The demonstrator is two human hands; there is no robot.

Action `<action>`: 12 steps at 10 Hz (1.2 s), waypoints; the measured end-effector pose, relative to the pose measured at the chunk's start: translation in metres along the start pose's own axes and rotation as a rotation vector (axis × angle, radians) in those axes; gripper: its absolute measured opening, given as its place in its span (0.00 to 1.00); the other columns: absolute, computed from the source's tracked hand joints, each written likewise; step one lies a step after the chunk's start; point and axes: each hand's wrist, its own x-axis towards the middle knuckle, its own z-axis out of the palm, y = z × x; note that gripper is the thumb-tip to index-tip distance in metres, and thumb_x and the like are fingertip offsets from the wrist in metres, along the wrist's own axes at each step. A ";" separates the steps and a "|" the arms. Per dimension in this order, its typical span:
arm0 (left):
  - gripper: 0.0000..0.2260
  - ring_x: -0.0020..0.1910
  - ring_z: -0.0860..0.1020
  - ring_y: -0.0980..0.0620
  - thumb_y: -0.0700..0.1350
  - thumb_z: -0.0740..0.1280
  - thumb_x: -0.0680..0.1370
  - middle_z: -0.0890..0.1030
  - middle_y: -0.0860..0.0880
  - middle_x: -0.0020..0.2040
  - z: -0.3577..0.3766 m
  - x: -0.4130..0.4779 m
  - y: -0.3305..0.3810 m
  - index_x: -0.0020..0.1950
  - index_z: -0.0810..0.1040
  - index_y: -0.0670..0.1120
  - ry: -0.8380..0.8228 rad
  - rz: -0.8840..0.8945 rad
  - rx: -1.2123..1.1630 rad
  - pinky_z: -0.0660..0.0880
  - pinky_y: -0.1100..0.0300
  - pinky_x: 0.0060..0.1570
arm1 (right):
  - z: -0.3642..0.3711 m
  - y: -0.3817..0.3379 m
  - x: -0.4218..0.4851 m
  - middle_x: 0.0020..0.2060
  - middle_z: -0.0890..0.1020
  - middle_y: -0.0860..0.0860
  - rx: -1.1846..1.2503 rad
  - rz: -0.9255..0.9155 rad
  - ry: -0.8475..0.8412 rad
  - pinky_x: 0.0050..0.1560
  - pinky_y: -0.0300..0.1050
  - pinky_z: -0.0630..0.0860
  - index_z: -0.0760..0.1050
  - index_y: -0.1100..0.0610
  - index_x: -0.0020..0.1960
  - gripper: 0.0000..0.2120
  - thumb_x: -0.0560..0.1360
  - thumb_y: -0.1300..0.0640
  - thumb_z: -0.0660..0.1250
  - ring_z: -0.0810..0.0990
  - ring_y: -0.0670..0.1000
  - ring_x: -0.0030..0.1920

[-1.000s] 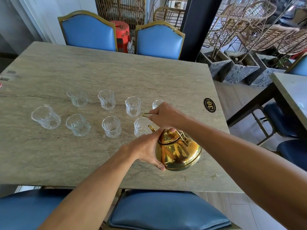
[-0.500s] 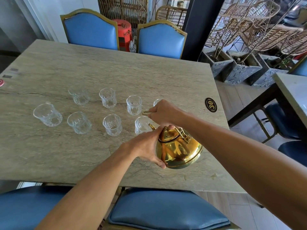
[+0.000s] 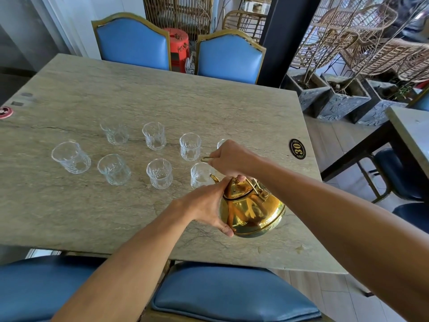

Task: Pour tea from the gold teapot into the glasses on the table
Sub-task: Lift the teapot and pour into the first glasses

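Observation:
The gold teapot (image 3: pixel 251 210) stands tilted near the table's front right, its spout pointing at the nearest right-hand glass (image 3: pixel 200 175). My right hand (image 3: pixel 231 158) is closed around the teapot's wire handle from above. My left hand (image 3: pixel 207 206) presses against the pot's left side and lid. Several clear glasses stand in two rows on the stone table (image 3: pixel 139 101); the back row's right-most glass (image 3: pixel 221 143) is mostly hidden behind my right hand. All the glasses look empty.
Two blue chairs (image 3: pixel 228 56) stand at the far edge and two blue seats (image 3: pixel 232 293) just below me. A black "30" badge (image 3: pixel 297 149) lies near the right edge. Planters and another table (image 3: pixel 411 131) are on the right.
The teapot and both hands have barely moved; my view has shifted slightly, and the pot sits a little more upright against my left hand.

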 end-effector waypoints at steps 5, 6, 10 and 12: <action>0.66 0.80 0.70 0.40 0.55 0.88 0.64 0.66 0.43 0.85 -0.002 -0.002 0.001 0.87 0.45 0.49 -0.005 -0.033 -0.036 0.62 0.51 0.81 | -0.003 -0.004 0.001 0.34 0.78 0.58 -0.008 -0.013 -0.014 0.27 0.40 0.73 0.80 0.65 0.59 0.16 0.79 0.58 0.61 0.75 0.54 0.28; 0.66 0.80 0.70 0.39 0.57 0.88 0.63 0.65 0.43 0.85 -0.002 -0.002 0.001 0.87 0.45 0.50 -0.005 -0.034 -0.019 0.63 0.49 0.81 | -0.003 -0.003 0.001 0.32 0.76 0.60 -0.005 0.003 -0.024 0.24 0.40 0.71 0.81 0.65 0.60 0.17 0.77 0.60 0.60 0.74 0.56 0.26; 0.65 0.76 0.75 0.39 0.61 0.88 0.60 0.70 0.45 0.81 -0.006 0.002 -0.009 0.84 0.49 0.53 -0.008 -0.017 0.057 0.69 0.43 0.79 | -0.007 0.005 -0.017 0.23 0.69 0.50 0.186 -0.032 0.041 0.23 0.39 0.67 0.80 0.56 0.64 0.15 0.80 0.55 0.61 0.66 0.49 0.19; 0.63 0.77 0.74 0.41 0.60 0.88 0.60 0.72 0.47 0.81 -0.010 0.000 -0.010 0.83 0.51 0.57 -0.041 -0.016 0.100 0.69 0.44 0.79 | -0.004 0.010 -0.024 0.24 0.73 0.51 0.258 -0.057 0.089 0.17 0.33 0.63 0.76 0.49 0.69 0.17 0.81 0.53 0.62 0.66 0.48 0.17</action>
